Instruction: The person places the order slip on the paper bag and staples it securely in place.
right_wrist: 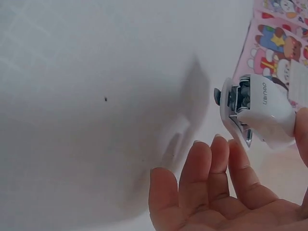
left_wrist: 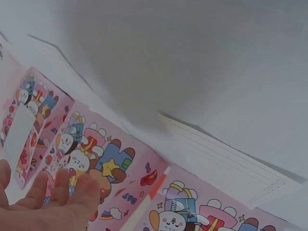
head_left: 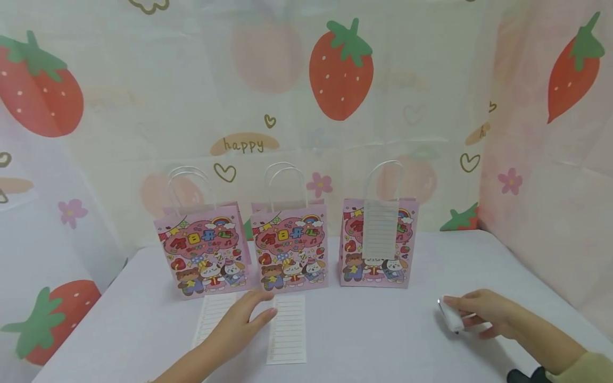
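My right hand (head_left: 488, 314) pinches a small white stapler (head_left: 450, 314) between thumb and index finger, above the table's right side. In the right wrist view the stapler (right_wrist: 269, 110) shows its metal end, and the other fingers are spread below it. My left hand (head_left: 241, 324) reaches over two lined paper slips, its fingers loosely bent and holding nothing. One slip (head_left: 215, 308) is partly hidden under the left arm; the other slip (head_left: 288, 335) lies just right of the thumb. The fingertips are right at the bottom of the middle pink gift bag (head_left: 289, 250).
A left pink bag (head_left: 203, 255) and a right pink bag (head_left: 351, 271) stand upright in the same row at the back. A lined slip (head_left: 380, 234) hangs on the right bag's front. A dark object (head_left: 529, 375) lies at the table's front right edge. Strawberry-print cloth surrounds the table.
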`<action>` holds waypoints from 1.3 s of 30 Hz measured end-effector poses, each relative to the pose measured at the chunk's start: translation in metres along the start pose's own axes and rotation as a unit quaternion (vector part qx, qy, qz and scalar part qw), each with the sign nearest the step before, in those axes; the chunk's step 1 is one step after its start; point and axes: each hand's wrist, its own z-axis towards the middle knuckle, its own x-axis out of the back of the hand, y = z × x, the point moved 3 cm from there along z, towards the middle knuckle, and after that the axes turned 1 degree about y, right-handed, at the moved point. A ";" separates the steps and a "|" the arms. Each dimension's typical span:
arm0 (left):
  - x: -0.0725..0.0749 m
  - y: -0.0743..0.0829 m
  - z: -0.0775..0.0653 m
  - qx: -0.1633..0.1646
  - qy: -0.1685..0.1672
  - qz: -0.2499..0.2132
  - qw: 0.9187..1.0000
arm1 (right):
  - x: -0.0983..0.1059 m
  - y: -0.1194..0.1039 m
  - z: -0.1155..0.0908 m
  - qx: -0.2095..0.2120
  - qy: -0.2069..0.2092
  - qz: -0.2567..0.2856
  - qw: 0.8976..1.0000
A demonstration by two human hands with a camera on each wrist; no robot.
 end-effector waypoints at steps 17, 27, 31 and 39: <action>0.010 -0.008 -0.004 0.002 -0.004 0.015 1.000 | -0.008 0.004 0.011 -0.031 0.014 0.004 0.999; 0.014 -0.013 -0.008 0.012 -0.028 0.026 0.999 | -0.012 0.002 0.018 -0.031 0.042 0.014 0.999; 0.014 -0.015 -0.008 0.017 -0.031 0.026 0.999 | -0.007 0.002 0.018 -0.029 0.044 0.014 0.998; 0.005 -0.022 -0.011 0.017 -0.083 0.009 0.996 | -0.001 -0.007 0.002 0.034 0.080 0.034 0.996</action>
